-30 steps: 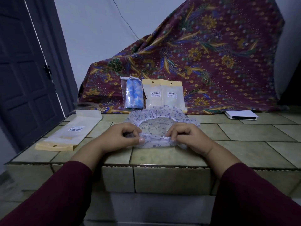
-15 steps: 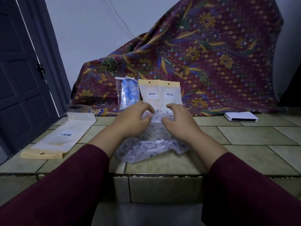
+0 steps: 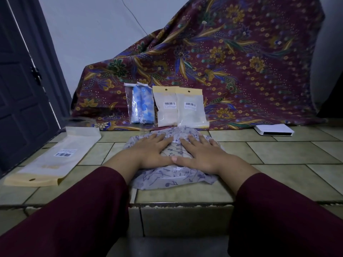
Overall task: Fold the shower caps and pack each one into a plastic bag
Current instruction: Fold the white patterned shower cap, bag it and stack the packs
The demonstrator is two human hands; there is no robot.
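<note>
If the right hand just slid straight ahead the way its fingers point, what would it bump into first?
Probably the two packed bags standing against the patterned cloth. The right hand lies flat on the shower cap, fingers pointing forward and slightly left; depth is hard to judge.

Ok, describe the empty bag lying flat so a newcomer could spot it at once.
Start at the dark door on the left, then drop to the tiled ledge beside it. The flat plastic bag lies there, left of both hands. Unlike the three packets propped upright against the patterned cloth, it lies flat.
</note>
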